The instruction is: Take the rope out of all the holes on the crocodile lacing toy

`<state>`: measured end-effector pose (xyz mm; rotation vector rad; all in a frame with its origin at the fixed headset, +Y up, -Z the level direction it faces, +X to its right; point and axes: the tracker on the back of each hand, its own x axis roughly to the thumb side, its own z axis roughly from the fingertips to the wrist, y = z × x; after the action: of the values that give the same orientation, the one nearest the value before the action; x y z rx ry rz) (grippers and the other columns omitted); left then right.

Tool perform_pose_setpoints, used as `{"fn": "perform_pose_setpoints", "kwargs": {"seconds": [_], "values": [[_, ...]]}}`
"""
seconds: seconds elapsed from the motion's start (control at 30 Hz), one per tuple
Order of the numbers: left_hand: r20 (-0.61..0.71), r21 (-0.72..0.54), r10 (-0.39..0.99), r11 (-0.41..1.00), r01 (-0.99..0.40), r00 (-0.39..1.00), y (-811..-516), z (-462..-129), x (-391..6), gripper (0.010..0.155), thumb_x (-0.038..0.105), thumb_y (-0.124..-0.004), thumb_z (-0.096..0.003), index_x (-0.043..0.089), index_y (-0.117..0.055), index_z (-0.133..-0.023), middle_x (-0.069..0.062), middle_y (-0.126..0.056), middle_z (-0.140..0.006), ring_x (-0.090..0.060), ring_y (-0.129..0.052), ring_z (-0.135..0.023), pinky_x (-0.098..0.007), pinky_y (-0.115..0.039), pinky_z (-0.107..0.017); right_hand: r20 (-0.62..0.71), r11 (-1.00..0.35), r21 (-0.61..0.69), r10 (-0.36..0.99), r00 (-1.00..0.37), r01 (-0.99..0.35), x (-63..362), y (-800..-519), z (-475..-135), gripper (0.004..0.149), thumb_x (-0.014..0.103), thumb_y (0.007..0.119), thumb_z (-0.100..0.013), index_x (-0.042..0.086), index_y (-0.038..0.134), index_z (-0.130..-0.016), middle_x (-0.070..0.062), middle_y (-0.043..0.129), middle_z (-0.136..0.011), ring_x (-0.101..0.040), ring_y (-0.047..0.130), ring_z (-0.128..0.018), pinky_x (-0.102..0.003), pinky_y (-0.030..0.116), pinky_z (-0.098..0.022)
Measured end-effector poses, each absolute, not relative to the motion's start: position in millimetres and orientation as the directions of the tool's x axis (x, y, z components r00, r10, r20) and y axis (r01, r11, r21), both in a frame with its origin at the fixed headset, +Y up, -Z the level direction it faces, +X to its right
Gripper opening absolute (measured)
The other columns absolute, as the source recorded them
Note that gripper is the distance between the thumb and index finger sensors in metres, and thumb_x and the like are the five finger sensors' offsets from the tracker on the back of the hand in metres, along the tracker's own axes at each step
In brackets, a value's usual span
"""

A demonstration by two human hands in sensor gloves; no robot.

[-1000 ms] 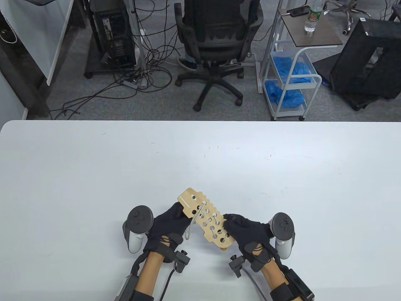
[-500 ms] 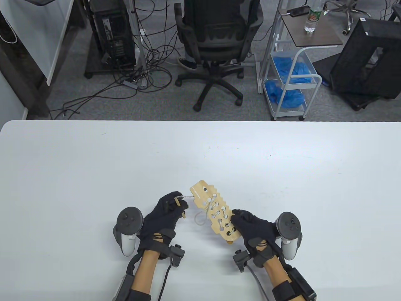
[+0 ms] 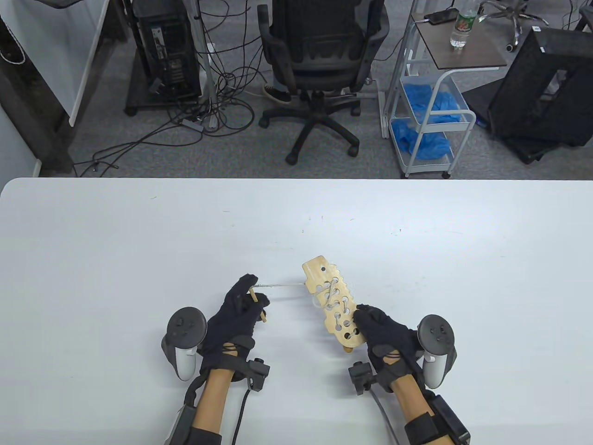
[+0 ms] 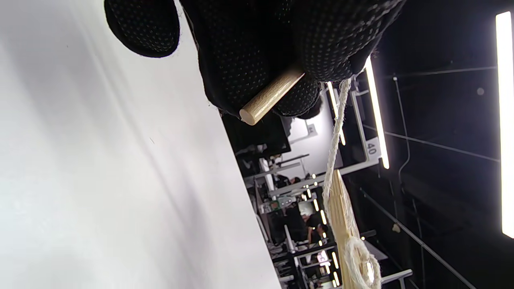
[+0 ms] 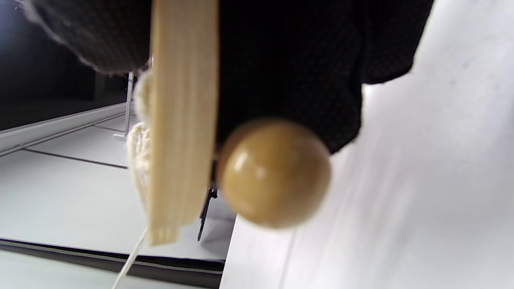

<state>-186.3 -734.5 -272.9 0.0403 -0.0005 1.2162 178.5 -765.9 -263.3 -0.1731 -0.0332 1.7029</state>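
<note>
The wooden crocodile lacing board [image 3: 334, 302] is held above the white table [image 3: 139, 241], head end pointing away from me. My right hand [image 3: 370, 324] grips its near tail end, where a wooden bead [image 5: 274, 172] hangs below the board [image 5: 182, 120]. A white rope [image 3: 282, 284] crosses through several holes and runs taut leftward from the head. My left hand [image 3: 248, 296] pinches the wooden dowel tip [image 3: 257, 305] at the rope's free end, left of the board. In the left wrist view, the dowel [image 4: 270, 96] sticks out of my fingers and the rope [image 4: 335, 152] leads to the board [image 4: 345, 224].
An office chair [image 3: 319, 69], a wheeled cart with blue bags [image 3: 428, 116] and a computer tower [image 3: 169, 51] stand on the floor beyond the table's far edge. Tangled cables [image 3: 217, 92] lie on the floor.
My left hand let go of the board's head, took the dowel and pulled left, drawing the slack rope taut. My right hand swung the board to the right and more upright.
</note>
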Motion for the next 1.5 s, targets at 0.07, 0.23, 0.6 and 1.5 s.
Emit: {"fn": "perform_pose_setpoints", "kwargs": {"seconds": [0.07, 0.23, 0.6, 1.5], "values": [[0.008, 0.052, 0.933, 0.359, -0.932, 0.36, -734, -272, -188, 0.063, 0.032, -0.084, -0.0501, 0.05, -0.059, -0.106, 0.008, -0.095, -0.088, -0.014, -0.097, -0.068, -0.057, -0.069, -0.07, -0.114, -0.134, -0.146, 0.987, -0.118, -0.98, 182, -767, -263, 0.045, 0.036, 0.084, -0.038, 0.006, 0.088, -0.072, -0.012, 0.108, -0.043, -0.034, 0.105, -0.04, -0.061, 0.077, -0.049], [-0.009, 0.127, 0.911, 0.411, -0.903, 0.413, -733, -270, -194, 0.056, 0.034, -0.084, -0.0499, 0.049, -0.066, -0.101, 0.01, -0.099, -0.088, -0.014, -0.099, -0.071, -0.057, -0.071, -0.069, -0.159, -0.118, -0.215, 0.984, -0.085, -0.969, 193, -769, -263, 0.046, 0.035, 0.084, -0.038, 0.006, 0.087, -0.072, -0.012, 0.108, -0.043, -0.034, 0.105, -0.041, -0.061, 0.077, -0.049], [-0.051, 0.177, 0.908, 0.419, -0.891, 0.416, -733, -268, -200, 0.044, 0.036, -0.084, -0.0493, 0.047, -0.079, -0.091, 0.006, -0.085, -0.1, -0.017, -0.086, -0.086, -0.06, -0.065, -0.072, -0.203, -0.108, -0.288, 0.978, -0.05, -0.952, 209, -771, -262, 0.046, 0.035, 0.083, -0.038, 0.006, 0.086, -0.073, -0.012, 0.108, -0.044, -0.034, 0.105, -0.042, -0.061, 0.076, -0.049], [-0.08, 0.252, 0.946, 0.324, -0.912, 0.315, -737, -265, -212, 0.045, 0.038, -0.077, -0.0524, 0.049, -0.071, -0.095, 0.009, -0.09, -0.095, -0.014, -0.09, -0.081, -0.058, -0.067, -0.071, -0.249, -0.01, -0.447, 0.962, 0.113, -0.894, 237, -777, -257, 0.046, 0.036, 0.082, -0.039, 0.006, 0.085, -0.074, -0.011, 0.108, -0.046, -0.034, 0.105, -0.043, -0.06, 0.076, -0.05]]}}
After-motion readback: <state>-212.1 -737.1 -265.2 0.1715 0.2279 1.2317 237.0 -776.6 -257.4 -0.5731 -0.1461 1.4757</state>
